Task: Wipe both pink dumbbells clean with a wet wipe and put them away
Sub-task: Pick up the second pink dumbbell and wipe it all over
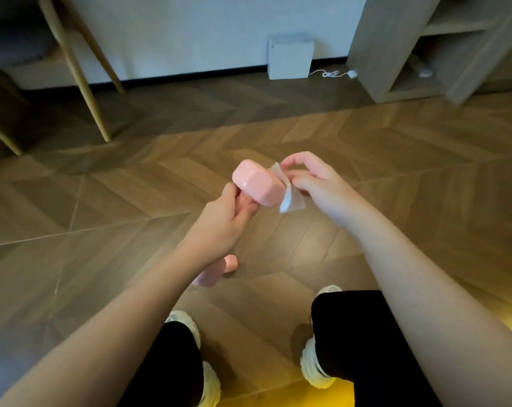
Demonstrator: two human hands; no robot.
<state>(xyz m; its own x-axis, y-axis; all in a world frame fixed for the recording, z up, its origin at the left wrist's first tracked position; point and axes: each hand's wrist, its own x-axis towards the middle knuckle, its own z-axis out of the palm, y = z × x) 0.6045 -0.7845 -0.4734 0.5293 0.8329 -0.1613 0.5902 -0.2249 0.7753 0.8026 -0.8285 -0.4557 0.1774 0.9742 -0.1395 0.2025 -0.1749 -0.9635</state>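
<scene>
My left fingers [243, 214] clamp the pink plastic dumbbell [257, 183] by its handle, long axis tilted up and away; right fingers [300, 182] pinch the white wet wipe [290, 198] against its right side. The second pink dumbbell [216, 271] lies on the wooden floor [395, 160] below.

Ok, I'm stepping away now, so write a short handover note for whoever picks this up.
Left hand: grips one pink dumbbell by its handle, raised.
Right hand: pinches the wet wipe against that dumbbell's head.
Second pink dumbbell: on the wooden floor, partly hidden under the left forearm.
Done: wiping is under way on the first; how much is clean cannot be told.
Left: finish it, wipe the second, put both away.
</scene>
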